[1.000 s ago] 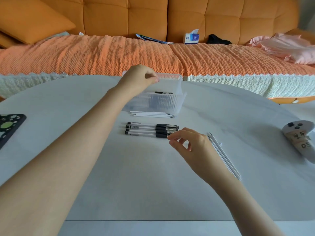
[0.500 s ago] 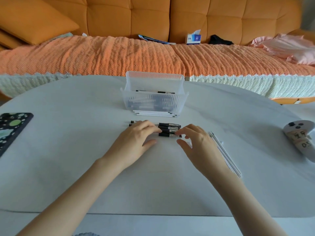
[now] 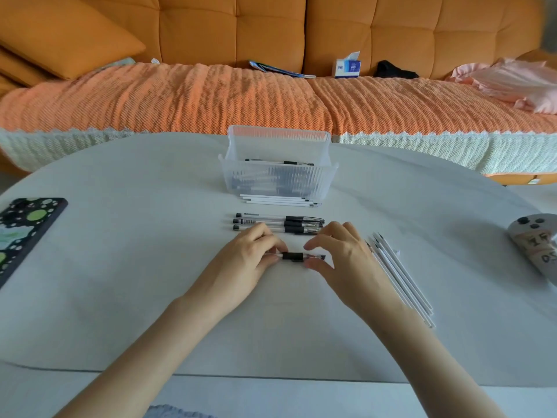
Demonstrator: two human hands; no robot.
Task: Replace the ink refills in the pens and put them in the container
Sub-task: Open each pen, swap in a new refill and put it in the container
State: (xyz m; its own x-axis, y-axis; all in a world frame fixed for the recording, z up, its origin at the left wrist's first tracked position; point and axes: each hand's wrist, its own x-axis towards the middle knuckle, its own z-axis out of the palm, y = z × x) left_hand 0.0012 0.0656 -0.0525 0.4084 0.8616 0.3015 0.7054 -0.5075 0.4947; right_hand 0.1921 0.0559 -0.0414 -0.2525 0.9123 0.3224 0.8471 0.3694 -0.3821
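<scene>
A clear pen with a black grip [image 3: 294, 256] is held level just above the white table [image 3: 135, 267]. My left hand [image 3: 250, 257] grips its barrel end and my right hand [image 3: 337, 254] pinches its cap end. Three more pens [image 3: 277, 224] lie in a row just beyond the hands. A clear ribbed container [image 3: 278, 179] stands behind them with pens inside. Several white refills [image 3: 280, 200] lie against the container's front wall. Another bundle of white refills [image 3: 401, 276] lies to the right of my right hand.
A dark patterned phone case [image 3: 27, 233] lies at the table's left edge. A grey controller-like device [image 3: 536, 245] sits at the right edge. Behind the table is an orange sofa [image 3: 271, 98] with a tissue box [image 3: 347, 67] and pink cloth [image 3: 512, 82].
My left hand came back from the container to the pen row. Both hands took one pen from the row and drew it toward me.
</scene>
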